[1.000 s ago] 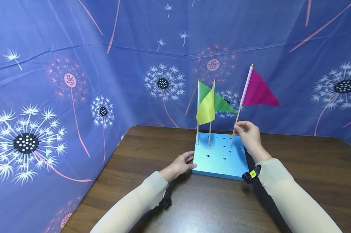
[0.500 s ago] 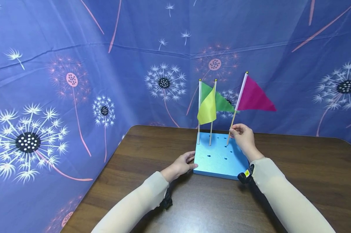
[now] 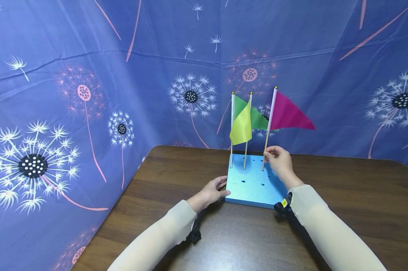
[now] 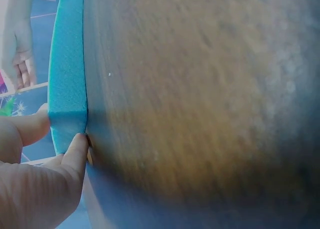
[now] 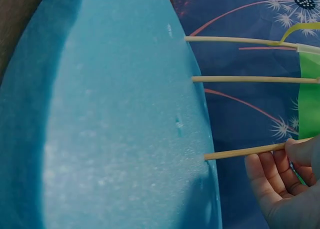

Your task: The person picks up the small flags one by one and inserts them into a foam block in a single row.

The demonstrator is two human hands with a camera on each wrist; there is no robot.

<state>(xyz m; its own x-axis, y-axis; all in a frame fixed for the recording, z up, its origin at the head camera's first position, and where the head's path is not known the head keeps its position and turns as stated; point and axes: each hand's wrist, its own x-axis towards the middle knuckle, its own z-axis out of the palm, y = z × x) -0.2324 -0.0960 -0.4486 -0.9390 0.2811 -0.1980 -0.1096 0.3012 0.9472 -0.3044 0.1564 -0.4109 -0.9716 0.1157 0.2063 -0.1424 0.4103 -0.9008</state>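
Note:
A magenta pennant flag (image 3: 288, 113) stands nearly upright, leaning slightly right, its wooden stick pinched between the thumb and fingers of my right hand (image 3: 279, 162). In the right wrist view the lower end of that stick (image 5: 240, 152) meets the surface of the blue board (image 3: 248, 194); whether it sits in a hole cannot be told. My left hand (image 3: 210, 191) holds the board at its front left corner, thumb and fingers against the edge (image 4: 69, 89). A green flag (image 3: 258, 120) and a yellow flag (image 3: 240, 130) stand upright in the board's left half.
The brown wooden table (image 3: 238, 241) carries the board near its back edge. Several small holes dot the board, two of them in front of the flags. A blue dandelion-print cloth (image 3: 156, 75) hangs behind and to the left.
My right hand has moved the magenta flag left and down, and its stick is now more upright, with its tip farther forward on the board. My left hand stays at the board's corner.

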